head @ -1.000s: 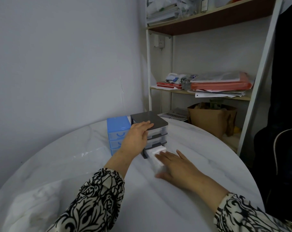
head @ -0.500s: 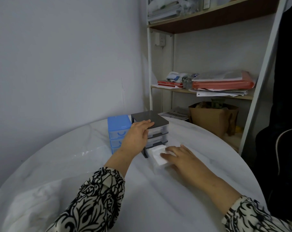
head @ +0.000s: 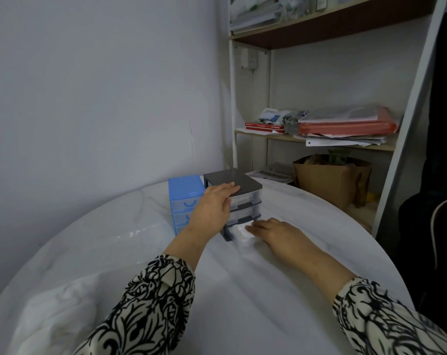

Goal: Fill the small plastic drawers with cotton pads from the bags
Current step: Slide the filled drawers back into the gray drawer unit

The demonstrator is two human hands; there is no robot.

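1. Plastic bag (head: 63, 311), white and crumpled, lies on the worktop (head: 243, 303) well nearer the person than the grey drawer unit.
2. Right hand (head: 276, 233), fingers straight and relaxed, grasping nothing, presses flat on the front of the bottom drawer (head: 239, 233), at the foot of the grey drawer unit on its near side.
3. Bottom drawer: part way out and packed with white cotton pads (head: 240, 229). Judgement: the step is closing it. Push straight along the runners with an even, flat touch, so that no pad catches on the frame.
4. Left hand (head: 212, 203), fingers laid flat, braces the top near edge of the grey drawer unit (head: 234, 187). Keep pressing down so the unit does not slide away.
5. Blue drawer unit (head: 185, 201) stands touching or just beside the grey drawer unit, on its left side.
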